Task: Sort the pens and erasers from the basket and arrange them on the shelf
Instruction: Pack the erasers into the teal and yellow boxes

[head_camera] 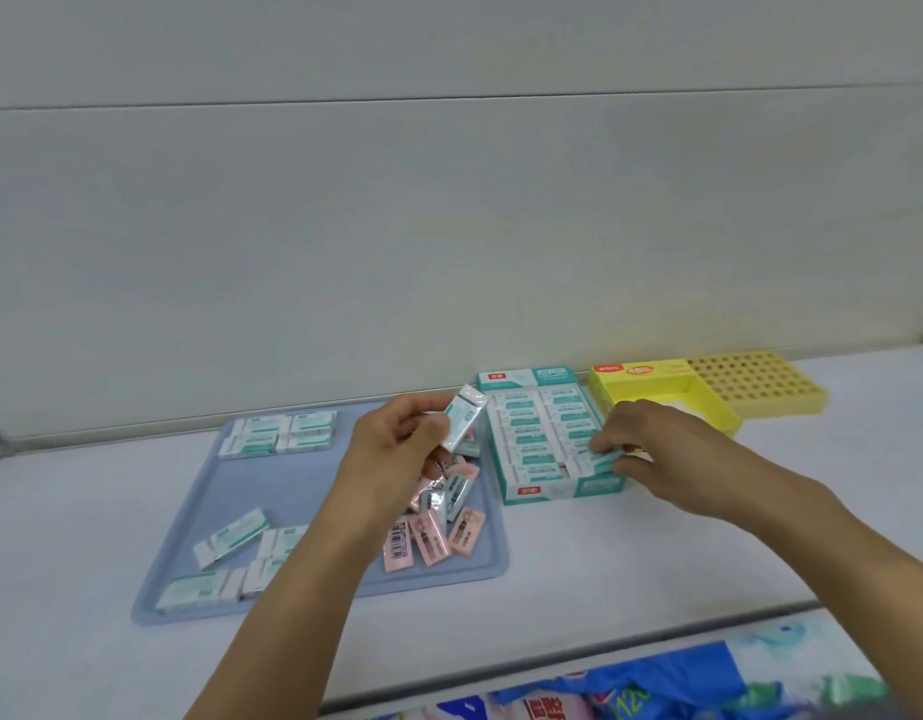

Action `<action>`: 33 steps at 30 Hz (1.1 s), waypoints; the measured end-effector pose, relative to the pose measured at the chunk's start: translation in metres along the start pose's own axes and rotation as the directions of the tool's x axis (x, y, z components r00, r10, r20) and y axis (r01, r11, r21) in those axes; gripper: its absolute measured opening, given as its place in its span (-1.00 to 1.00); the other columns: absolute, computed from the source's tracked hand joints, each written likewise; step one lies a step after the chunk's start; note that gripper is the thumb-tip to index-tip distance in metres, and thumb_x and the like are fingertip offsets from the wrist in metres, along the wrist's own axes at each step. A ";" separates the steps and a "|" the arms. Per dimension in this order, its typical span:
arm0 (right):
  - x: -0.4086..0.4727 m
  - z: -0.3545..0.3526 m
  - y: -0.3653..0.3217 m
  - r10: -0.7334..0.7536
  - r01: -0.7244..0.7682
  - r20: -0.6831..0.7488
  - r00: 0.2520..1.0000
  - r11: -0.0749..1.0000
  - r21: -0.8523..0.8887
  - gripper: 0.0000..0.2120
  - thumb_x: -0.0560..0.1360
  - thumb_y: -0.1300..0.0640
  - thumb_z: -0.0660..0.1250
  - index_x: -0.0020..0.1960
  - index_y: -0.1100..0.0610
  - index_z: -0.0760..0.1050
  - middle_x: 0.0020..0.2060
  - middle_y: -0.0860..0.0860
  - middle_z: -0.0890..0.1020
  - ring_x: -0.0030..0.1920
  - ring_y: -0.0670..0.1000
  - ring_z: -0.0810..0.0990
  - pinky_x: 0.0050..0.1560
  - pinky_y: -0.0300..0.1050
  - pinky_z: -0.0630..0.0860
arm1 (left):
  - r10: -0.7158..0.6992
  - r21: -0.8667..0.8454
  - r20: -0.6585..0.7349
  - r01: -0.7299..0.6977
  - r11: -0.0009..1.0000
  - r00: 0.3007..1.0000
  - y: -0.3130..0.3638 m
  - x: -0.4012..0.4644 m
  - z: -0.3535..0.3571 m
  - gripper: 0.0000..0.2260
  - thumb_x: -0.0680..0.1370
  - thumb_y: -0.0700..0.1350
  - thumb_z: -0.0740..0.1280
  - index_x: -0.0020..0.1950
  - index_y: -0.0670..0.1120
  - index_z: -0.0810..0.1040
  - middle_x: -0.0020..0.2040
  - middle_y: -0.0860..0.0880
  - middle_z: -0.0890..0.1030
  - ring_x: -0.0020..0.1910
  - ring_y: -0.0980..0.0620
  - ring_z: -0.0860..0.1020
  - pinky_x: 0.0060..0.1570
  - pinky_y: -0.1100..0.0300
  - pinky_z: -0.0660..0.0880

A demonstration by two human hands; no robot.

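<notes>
Both bare forearms reach away from the near edge, the left hand (397,444) raised with fingers curled in a grip, the right hand (651,444) farther right, lowered, fingertips pinched together.

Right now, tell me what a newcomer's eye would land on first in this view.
The two hands at centre draw the eye: the left hand holds up a teal-and-white eraser above the blue tray, while the right hand pinches another into the near right corner of the teal display box. Next comes the bright yellow box just right of it, then the pile of pink erasers on the tray's right side.
</notes>
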State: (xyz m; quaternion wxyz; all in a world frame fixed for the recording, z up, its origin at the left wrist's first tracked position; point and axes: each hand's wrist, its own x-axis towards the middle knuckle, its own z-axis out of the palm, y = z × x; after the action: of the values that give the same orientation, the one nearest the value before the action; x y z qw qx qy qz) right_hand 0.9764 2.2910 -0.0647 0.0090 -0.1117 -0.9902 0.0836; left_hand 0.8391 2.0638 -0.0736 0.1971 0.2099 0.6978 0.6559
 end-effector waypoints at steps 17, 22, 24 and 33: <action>-0.005 0.016 -0.013 -0.028 0.077 -0.220 0.975 0.973 0.217 -0.78 0.57 0.12 0.29 0.18 0.03 0.60 0.06 -0.09 0.56 0.04 -0.14 0.47 0.06 -0.20 0.43 | -0.030 -0.192 0.089 0.047 0.980 0.996 -0.007 0.001 0.019 -0.78 0.53 -0.34 0.37 0.10 -0.09 0.60 -0.10 -0.13 0.70 -0.15 -0.09 0.69 -0.16 0.20 0.63; 0.009 0.015 -0.064 0.076 0.183 -0.310 0.948 0.667 0.722 -0.81 0.56 0.20 0.31 -0.13 0.01 0.65 -0.15 -0.21 0.66 -0.11 -0.19 0.58 -0.16 -0.34 0.48 | -0.028 -0.339 0.135 0.073 0.938 0.991 -0.005 -0.004 0.041 -0.79 0.53 -0.36 0.35 0.14 -0.20 0.54 -0.01 -0.20 0.68 -0.10 -0.18 0.69 -0.20 0.19 0.62; 0.011 0.019 -0.071 0.125 0.201 -0.348 0.929 0.619 0.759 -0.72 0.54 0.23 0.33 -0.25 -0.09 0.59 -0.21 -0.20 0.65 -0.16 -0.15 0.58 -0.20 -0.34 0.46 | -0.019 -0.319 0.103 0.051 0.946 0.994 -0.005 -0.005 0.046 -0.85 0.55 -0.34 0.33 0.10 -0.21 0.55 -0.03 -0.18 0.68 -0.13 -0.17 0.70 -0.24 0.18 0.62; 0.011 0.028 -0.058 -0.094 0.283 -0.563 0.821 0.924 0.258 -0.89 0.46 0.23 0.45 -0.12 0.20 0.51 -0.12 0.05 0.63 -0.15 0.07 0.60 -0.21 0.09 0.59 | 0.005 -0.261 0.177 0.042 0.964 0.984 -0.011 -0.004 0.040 -0.74 0.56 -0.05 0.34 0.21 -0.11 0.61 0.06 -0.03 0.70 0.04 0.02 0.67 -0.02 0.27 0.58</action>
State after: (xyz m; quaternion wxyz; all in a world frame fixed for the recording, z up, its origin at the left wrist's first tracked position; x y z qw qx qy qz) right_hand 0.9520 2.2330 -0.0824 0.3146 -0.0278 -0.9248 0.2120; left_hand 0.8645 2.0944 -0.0866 0.2901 0.2324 0.5862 0.7199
